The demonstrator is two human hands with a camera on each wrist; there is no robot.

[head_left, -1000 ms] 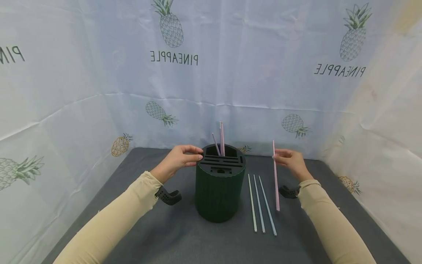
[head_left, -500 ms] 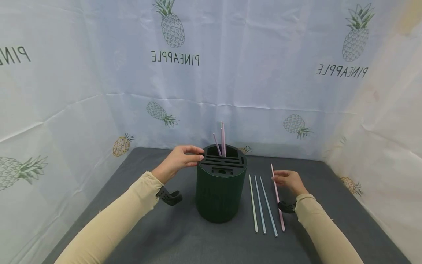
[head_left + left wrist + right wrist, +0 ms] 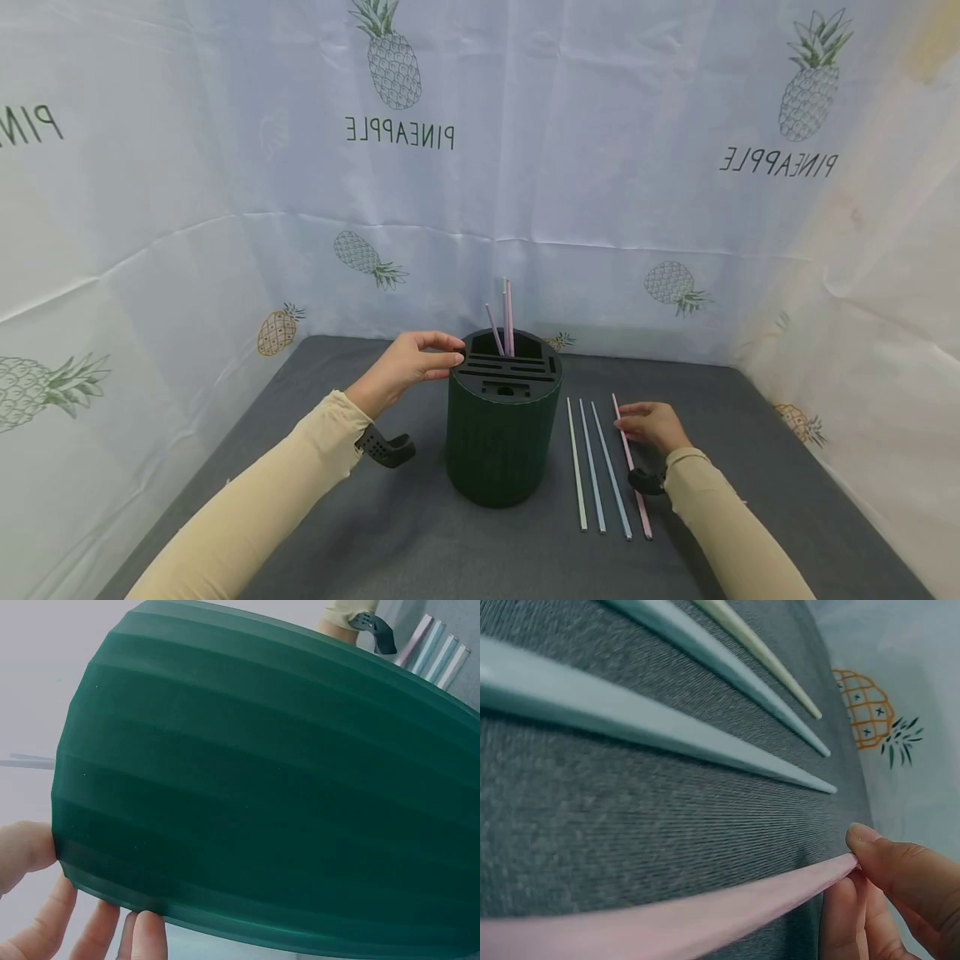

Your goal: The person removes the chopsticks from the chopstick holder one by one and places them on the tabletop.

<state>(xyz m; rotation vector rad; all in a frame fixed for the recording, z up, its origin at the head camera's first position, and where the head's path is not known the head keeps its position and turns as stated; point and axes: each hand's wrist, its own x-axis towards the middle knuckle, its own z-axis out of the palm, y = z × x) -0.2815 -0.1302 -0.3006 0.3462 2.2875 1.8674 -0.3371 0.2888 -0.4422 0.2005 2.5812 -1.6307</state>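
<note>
A dark green utensil holder (image 3: 497, 454) with a slotted black top stands upright on the table. My left hand (image 3: 408, 367) holds its upper left edge, thumb at the rim and fingertips against the side (image 3: 225, 787). Several pinkish chopsticks (image 3: 509, 325) poke up from the holder's rear opening. To the right, my right hand (image 3: 654, 427) pinches a pink chopstick (image 3: 626, 450) by its thin far end, between thumb and fingers (image 3: 844, 919). That chopstick lies low along the tabletop, beside two light blue chopsticks (image 3: 612, 473) and a pale yellow-green one (image 3: 576, 467).
Dark grey cloth covers the table (image 3: 375, 533). A white curtain (image 3: 570, 192) printed with pineapples closes off the back and both sides. Black straps (image 3: 386, 447) circle both wrists.
My right hand has come down and toward me with the pink chopstick, from above the table to beside the other loose chopsticks. The left hand stays at the holder's edge.
</note>
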